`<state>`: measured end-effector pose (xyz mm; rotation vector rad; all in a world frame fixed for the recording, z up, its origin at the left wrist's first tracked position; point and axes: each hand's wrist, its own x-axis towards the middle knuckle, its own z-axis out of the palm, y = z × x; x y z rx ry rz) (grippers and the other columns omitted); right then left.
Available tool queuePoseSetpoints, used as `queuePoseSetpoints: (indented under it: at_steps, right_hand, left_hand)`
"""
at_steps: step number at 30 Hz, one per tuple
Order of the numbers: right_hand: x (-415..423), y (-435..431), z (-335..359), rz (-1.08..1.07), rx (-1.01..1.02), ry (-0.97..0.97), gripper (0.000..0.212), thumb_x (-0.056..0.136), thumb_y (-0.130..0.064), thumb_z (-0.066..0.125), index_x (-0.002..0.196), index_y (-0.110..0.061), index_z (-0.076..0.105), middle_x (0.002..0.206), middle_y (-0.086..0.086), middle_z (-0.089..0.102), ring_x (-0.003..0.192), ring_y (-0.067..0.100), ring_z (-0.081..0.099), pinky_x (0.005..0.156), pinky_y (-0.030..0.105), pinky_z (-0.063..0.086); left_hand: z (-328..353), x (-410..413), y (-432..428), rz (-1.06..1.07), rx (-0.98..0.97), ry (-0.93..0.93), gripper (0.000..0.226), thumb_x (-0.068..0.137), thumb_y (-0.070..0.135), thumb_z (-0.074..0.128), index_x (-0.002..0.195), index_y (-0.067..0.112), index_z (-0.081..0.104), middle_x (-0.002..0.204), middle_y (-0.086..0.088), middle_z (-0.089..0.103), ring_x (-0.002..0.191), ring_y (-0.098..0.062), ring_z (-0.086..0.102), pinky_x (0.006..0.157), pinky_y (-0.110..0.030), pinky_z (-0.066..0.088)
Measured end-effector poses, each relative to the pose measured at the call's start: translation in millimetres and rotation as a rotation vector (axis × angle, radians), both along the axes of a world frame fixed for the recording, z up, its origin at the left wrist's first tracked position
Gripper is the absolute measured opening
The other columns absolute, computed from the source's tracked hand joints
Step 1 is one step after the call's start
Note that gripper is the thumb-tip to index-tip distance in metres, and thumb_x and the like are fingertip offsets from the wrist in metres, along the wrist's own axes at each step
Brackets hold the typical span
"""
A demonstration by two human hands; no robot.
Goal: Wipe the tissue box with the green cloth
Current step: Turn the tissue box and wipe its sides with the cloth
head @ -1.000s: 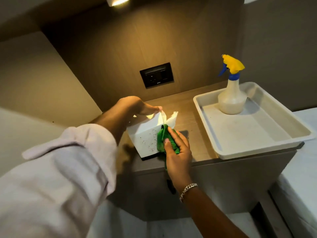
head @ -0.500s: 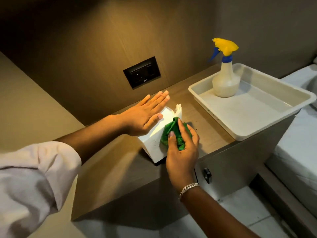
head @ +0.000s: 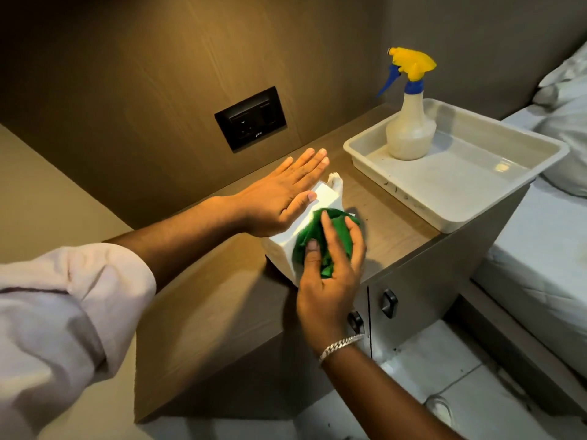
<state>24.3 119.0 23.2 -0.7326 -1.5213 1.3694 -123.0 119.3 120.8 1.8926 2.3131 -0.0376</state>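
A white tissue box [head: 324,198] stands on the wooden bedside top, with a tissue sticking up from its far end. My left hand [head: 279,195] lies flat against the box's left side, fingers straight and together, steadying it. My right hand [head: 330,274] presses a crumpled green cloth [head: 317,239] against the box's near right face; my fingers are curled over the cloth. Much of that face is hidden by the cloth and hand.
A cream plastic tray [head: 495,204] sits on the right of the top, holding a spray bottle [head: 409,125] with a yellow and blue trigger. A black wall socket [head: 251,117] is behind the box. Cabinet doors with dark knobs [head: 389,303] lie below; a white bed [head: 546,249] is at right.
My left hand has gone from gripping the box top to lying flat against its side. The cloth hand has stayed on the box's near face. The view has shifted.
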Motion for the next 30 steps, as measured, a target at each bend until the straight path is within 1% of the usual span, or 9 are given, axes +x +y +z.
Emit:
queuePoseSetpoints:
  at_steps: [4, 7, 11, 15, 19, 23, 25, 27, 30]
  right_hand:
    - [13.2, -13.0, -25.0, 0.085, 0.245, -0.03, 0.052, 0.088, -0.019, 0.062, 0.126, -0.051, 0.047, 0.15, -0.01, 0.027, 0.135, 0.015, 0.028, 0.103, 0.029, 0.039]
    - [14.6, 0.3, -23.8, 0.046, -0.072, 0.036, 0.04, 0.087, -0.017, 0.064, 0.117, -0.042, 0.059, 0.146, -0.008, 0.039, 0.133, 0.01, 0.038, 0.102, 0.035, 0.048]
    - [5.3, 8.7, -2.9, 0.035, -0.307, 0.058, 0.039, 0.089, -0.029, 0.06, 0.117, -0.054, 0.053, 0.143, -0.014, 0.037, 0.126, 0.008, 0.045, 0.092, 0.038, 0.056]
    - [14.2, -28.3, -0.7, 0.117, -0.337, 0.107, 0.045, 0.086, -0.023, 0.063, 0.109, -0.06, 0.056, 0.142, -0.023, 0.031, 0.131, 0.009, 0.039, 0.096, 0.042, 0.054]
    - [30.1, -64.4, -5.6, 0.303, -0.335, 0.106, 0.042, 0.086, -0.019, 0.065, 0.101, -0.058, 0.064, 0.138, -0.031, 0.029, 0.126, -0.003, 0.04, 0.093, 0.029, 0.055]
    - [48.8, -65.5, -1.8, 0.587, -0.255, 0.033, 0.038, 0.084, -0.018, 0.068, 0.1, -0.053, 0.068, 0.133, -0.016, 0.043, 0.116, -0.008, 0.047, 0.092, 0.018, 0.051]
    - [58.0, -53.9, 3.4, 0.672, -0.221, 0.008, 0.034, 0.082, -0.018, 0.07, 0.101, -0.046, 0.071, 0.13, -0.009, 0.049, 0.115, -0.002, 0.052, 0.094, 0.021, 0.051]
    - [67.0, -28.4, 11.3, 0.719, -0.215, -0.003, 0.032, 0.08, -0.016, 0.072, 0.101, -0.041, 0.073, 0.129, -0.005, 0.053, 0.116, 0.003, 0.055, 0.096, 0.025, 0.05]
    - [80.4, 40.9, 26.8, 0.748, -0.194, 0.01, 0.031, 0.079, -0.016, 0.074, 0.104, -0.034, 0.074, 0.129, -0.005, 0.06, 0.118, 0.002, 0.056, 0.095, 0.019, 0.048]
  left_hand:
    - [-0.8, 1.1, -0.5, 0.007, -0.004, 0.004, 0.063, 0.096, 0.04, 0.013, 0.15, 0.015, -0.007, 0.161, -0.006, -0.013, 0.146, -0.016, -0.017, 0.12, -0.038, -0.007]
    - [-2.4, 0.7, 0.2, 0.024, -0.001, -0.005, 0.063, 0.096, 0.042, 0.013, 0.15, 0.017, -0.007, 0.161, -0.005, -0.014, 0.146, -0.015, -0.018, 0.12, -0.036, -0.008]
    - [-5.5, 1.3, 1.0, 0.043, 0.015, -0.005, 0.063, 0.096, 0.042, 0.013, 0.151, 0.018, -0.006, 0.161, -0.004, -0.013, 0.146, -0.014, -0.018, 0.12, -0.034, -0.008]
    - [-6.3, -0.7, -0.5, 0.04, 0.027, -0.01, 0.062, 0.096, 0.042, 0.014, 0.151, 0.018, -0.005, 0.161, -0.004, -0.012, 0.146, -0.014, -0.018, 0.119, -0.034, -0.009]
    - [-6.2, 0.4, -0.3, 0.055, 0.02, -0.021, 0.063, 0.095, 0.045, 0.012, 0.15, 0.021, -0.007, 0.161, -0.001, -0.014, 0.145, -0.013, -0.02, 0.119, -0.034, -0.01]
    - [-3.9, 2.7, -2.3, 0.089, -0.004, 0.0, 0.063, 0.095, 0.049, 0.01, 0.15, 0.025, -0.01, 0.16, 0.003, -0.017, 0.144, -0.01, -0.023, 0.118, -0.033, -0.011]
    - [-3.9, 3.4, -3.9, 0.123, -0.009, 0.023, 0.064, 0.094, 0.052, 0.009, 0.149, 0.026, -0.01, 0.16, 0.003, -0.017, 0.143, -0.01, -0.023, 0.118, -0.033, -0.012]
    - [-4.6, 2.7, -8.8, 0.166, 0.007, 0.042, 0.065, 0.093, 0.053, 0.008, 0.15, 0.026, -0.009, 0.16, 0.003, -0.015, 0.143, -0.01, -0.023, 0.117, -0.031, -0.014]
    - [-8.7, 1.9, -14.7, 0.236, 0.019, 0.069, 0.063, 0.095, 0.052, 0.009, 0.15, 0.025, -0.009, 0.16, 0.002, -0.014, 0.143, -0.009, -0.023, 0.115, -0.029, -0.014]
